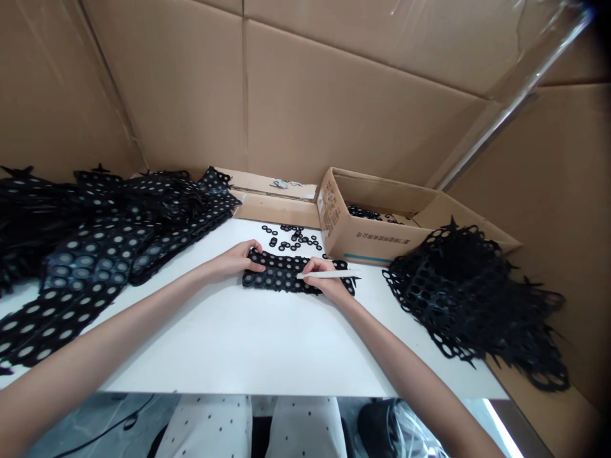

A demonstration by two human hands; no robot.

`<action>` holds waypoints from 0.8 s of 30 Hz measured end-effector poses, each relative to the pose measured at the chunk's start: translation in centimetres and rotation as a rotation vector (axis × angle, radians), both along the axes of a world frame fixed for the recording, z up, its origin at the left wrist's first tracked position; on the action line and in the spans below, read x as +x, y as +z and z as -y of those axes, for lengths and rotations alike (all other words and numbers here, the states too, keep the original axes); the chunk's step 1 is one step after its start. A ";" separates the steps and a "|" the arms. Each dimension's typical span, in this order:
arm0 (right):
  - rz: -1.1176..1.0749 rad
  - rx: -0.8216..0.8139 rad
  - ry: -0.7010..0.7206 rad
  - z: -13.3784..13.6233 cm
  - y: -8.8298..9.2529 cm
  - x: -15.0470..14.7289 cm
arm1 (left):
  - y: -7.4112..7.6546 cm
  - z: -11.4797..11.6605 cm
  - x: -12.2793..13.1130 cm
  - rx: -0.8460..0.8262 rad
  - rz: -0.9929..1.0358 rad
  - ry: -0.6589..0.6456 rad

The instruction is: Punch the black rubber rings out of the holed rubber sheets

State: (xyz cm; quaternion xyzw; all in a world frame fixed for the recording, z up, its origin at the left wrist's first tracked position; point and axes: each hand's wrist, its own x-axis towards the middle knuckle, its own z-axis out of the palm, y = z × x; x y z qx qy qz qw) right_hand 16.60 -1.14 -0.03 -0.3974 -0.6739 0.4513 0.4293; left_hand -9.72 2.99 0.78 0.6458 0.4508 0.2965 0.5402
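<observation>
The left hand (235, 261) and right hand (325, 281) work at the middle of a white table (238, 343). Between them lies a black perforated strip (281, 272), flat on the tabletop, each hole showing a grey disc. The left grip curls over the strip's left end, its fingers touching the black surface; I cannot tell whether it is clamped or only pressing. The right grip is closed on a slim white stick (329, 274), which lies across the strip's right part, with its point towards 9 o'clock.

At 12 o'clock from the strip, small black rings (291, 238) lie scattered on the table. An open brown cardboard box (372, 238) stands at 1 o'clock, with black pieces (363, 212) inside. A tangled heap of black punched sheet (458, 292) sits at 3 o'clock, and overlapping black disc-set sheets (105, 245) spread from 9 to 10 o'clock.
</observation>
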 end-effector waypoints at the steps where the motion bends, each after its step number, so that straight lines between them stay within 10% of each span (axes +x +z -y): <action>1: 0.017 0.006 -0.001 0.0 -0.1 0.0 | 0.2 0.1 0.1 -0.012 0.010 -0.001; 12: 0.104 0.026 0.048 -0.1 -0.4 0.1 | 4.1 2.2 2.6 0.001 0.253 -0.015; 24: 0.028 -0.104 0.121 -0.7 0.4 0.4 | 2.1 0.0 0.1 0.037 0.049 -0.169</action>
